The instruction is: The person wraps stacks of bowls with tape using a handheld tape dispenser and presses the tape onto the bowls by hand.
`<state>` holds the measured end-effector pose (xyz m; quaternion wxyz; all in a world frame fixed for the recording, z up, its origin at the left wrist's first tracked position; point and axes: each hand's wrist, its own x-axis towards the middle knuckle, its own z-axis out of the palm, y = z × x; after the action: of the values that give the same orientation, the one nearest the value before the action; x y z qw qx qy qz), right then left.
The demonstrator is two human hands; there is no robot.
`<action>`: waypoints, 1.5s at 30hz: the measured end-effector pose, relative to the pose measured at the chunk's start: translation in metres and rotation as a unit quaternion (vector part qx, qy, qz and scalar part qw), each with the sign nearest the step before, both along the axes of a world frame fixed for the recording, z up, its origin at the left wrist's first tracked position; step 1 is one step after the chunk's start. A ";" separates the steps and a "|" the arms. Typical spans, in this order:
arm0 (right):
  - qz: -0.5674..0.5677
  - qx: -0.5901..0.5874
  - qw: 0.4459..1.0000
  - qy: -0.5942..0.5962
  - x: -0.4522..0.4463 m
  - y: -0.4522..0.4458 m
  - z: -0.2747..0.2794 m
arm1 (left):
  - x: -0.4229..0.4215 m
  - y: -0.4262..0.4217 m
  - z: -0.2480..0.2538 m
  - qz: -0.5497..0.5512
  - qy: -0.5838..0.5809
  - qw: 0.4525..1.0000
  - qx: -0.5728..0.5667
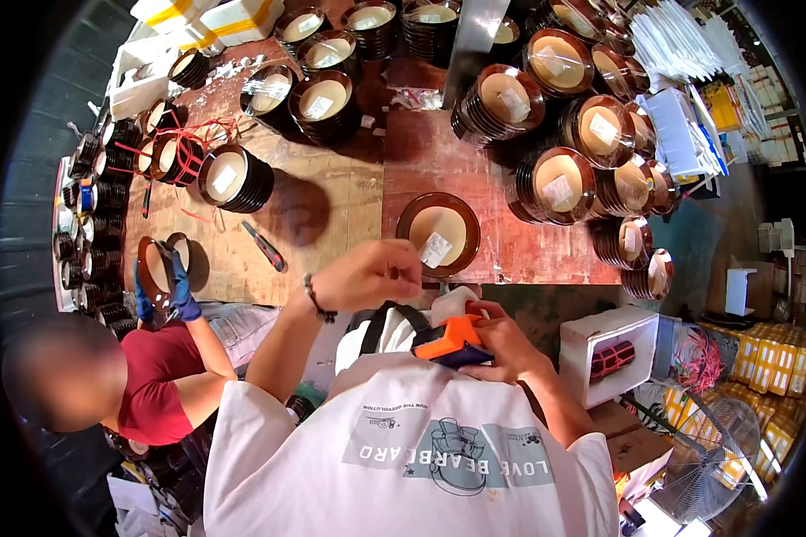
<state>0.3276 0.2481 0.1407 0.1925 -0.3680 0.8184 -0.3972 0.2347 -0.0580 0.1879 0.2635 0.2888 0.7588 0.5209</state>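
My left hand (372,276) is above the table's near edge, with its fingers curled together. Whatever they may hold is hidden. My right hand (508,345), close to my shirt, grips an orange and dark blue tape dispenser (452,342) with a pale roll (454,305) at its far side. Just beyond my left hand lies a brown-rimmed bowl (415,208) with a tan inside. A white printed label (435,250) sits in it near the front.
Wrapped bowl stacks (560,183) crowd the right; others (322,103) stand at the back. Leftward are a box cutter (265,248), red cord (186,148) and a co-worker's gloved hands (182,291) holding a bowl. A foam box (571,358) and fan (709,456) stand right.
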 end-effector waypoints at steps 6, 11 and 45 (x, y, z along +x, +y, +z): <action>-0.071 -0.066 0.990 -0.107 0.006 0.002 -0.014 | -0.001 -0.003 -0.019 0.052 -0.253 0.960 0.107; -0.086 -0.041 0.990 -0.107 0.003 0.006 -0.005 | 0.005 -0.015 -0.035 0.123 -0.279 0.940 0.150; -0.041 -0.045 0.975 -0.215 -0.021 0.026 0.004 | 0.040 -0.063 -0.117 0.415 -0.265 0.805 0.330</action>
<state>0.3062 0.2745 0.1451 0.3303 -0.2485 0.7536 -0.5112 0.2750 -0.1207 0.0704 0.1021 -0.1340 0.4894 0.8556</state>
